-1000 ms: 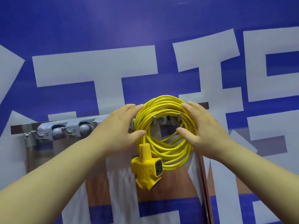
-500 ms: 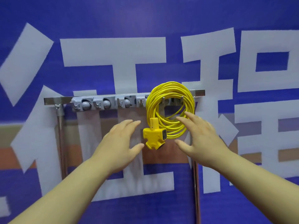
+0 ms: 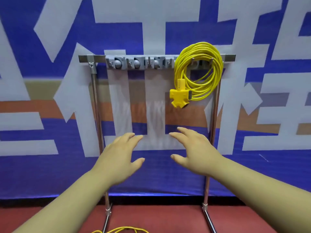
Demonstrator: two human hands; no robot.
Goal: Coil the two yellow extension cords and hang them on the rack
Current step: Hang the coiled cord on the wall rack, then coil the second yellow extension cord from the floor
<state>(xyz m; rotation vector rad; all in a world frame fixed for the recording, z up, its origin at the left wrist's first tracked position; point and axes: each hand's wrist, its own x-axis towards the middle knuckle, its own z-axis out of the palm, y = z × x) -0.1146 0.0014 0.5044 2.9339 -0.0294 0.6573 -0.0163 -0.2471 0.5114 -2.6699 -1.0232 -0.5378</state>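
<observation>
We saw the rack (image 3: 82, 58) bearing one coiled cord (image 3: 217, 68) at its right end. Below it, our left hand (image 3: 121, 158) and right hand (image 3: 195, 153) hovered empty, fingers spread. The second cord (image 3: 121, 230) lay straight down on the floor (image 3: 151, 216), nearer our left hand.

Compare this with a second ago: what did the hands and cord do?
The left hand and right hand let go of the coiled cord and drew back downward, both open now. It stayed hung on the rack, its socket block dangling below.
</observation>
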